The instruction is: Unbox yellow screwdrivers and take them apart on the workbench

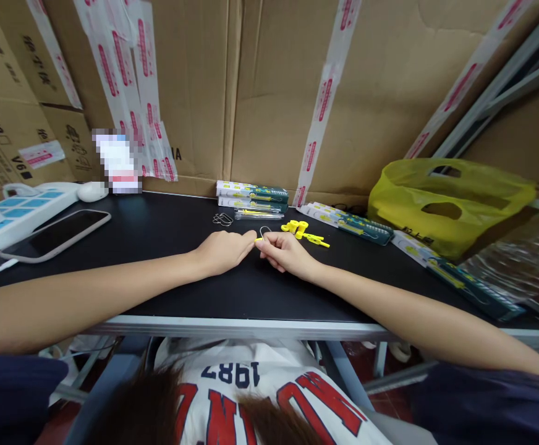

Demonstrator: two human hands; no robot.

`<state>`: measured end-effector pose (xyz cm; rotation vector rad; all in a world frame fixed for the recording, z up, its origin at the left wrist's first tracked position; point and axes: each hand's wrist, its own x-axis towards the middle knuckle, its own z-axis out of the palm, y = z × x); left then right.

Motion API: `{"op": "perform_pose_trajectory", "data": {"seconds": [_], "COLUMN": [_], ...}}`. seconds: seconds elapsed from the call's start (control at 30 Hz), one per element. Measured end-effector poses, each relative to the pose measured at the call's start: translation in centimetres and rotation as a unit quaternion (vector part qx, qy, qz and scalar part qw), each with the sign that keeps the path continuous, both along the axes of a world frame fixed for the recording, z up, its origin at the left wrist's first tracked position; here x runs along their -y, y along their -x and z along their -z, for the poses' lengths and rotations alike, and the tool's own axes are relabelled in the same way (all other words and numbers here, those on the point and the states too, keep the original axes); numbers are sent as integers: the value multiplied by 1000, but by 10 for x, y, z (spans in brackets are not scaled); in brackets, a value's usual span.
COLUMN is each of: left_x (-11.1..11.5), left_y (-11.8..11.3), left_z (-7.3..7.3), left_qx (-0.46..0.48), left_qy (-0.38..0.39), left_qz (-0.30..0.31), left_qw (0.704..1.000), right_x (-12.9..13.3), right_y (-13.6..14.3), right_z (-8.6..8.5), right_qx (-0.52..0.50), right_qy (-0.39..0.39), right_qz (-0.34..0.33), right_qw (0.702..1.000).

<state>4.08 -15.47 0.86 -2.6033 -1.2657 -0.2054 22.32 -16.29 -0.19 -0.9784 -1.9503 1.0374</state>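
Note:
In the middle of the black table, my left hand and my right hand meet at the fingertips. Between them shows a small yellow piece with a thin curved wire hook standing up from it. My right thumb and fingers pinch this piece; the fingers of my left hand are closed at its other end and partly hidden. Several yellow plastic parts lie just beyond my right hand. Bent silver wire pieces rest behind my left hand, beside clear slim tubes.
Stacked printed boxes stand against the cardboard wall. More long boxes lie to the right, near a yellow plastic bag and clear plastic packaging. A phone and a power strip are at left.

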Motion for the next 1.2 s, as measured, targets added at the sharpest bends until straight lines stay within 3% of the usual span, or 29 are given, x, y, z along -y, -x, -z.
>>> {"op": "perform_pose_trajectory", "data": {"seconds": [0.17, 0.3, 0.47, 0.57, 0.73, 0.87, 1.03, 1.2], "left_x": [0, -2, -20, -27, -21, -18, -17, -19], "left_y": [0, -1, 9, 15, 13, 12, 15, 16], "left_z": [1, 2, 1, 0, 2, 2, 2, 4], "left_qx": [-7, -13, 40, 36, 27, 11, -24, -8], "left_qy": [6, 6, -13, -26, -25, -46, -59, -74], "left_qz": [8, 13, -53, -55, -15, 39, 189, 241], "left_qw": [1000, 1000, 998, 998, 999, 998, 980, 968], "right_x": [-3, -5, 20, 30, 6, -13, -40, -87], "right_y": [-3, -8, 5, 14, 7, -4, 0, 30], "right_z": [4, 3, -3, -3, 0, 4, 5, -4], "right_qx": [44, 120, 232, 200, 54, 2, 58, 206], "right_qy": [-96, -210, -264, -251, -150, -72, -157, -217], "right_qz": [17, 25, -94, -107, -8, 44, 51, 28], "right_qw": [994, 970, 931, 941, 987, 996, 985, 954]}}
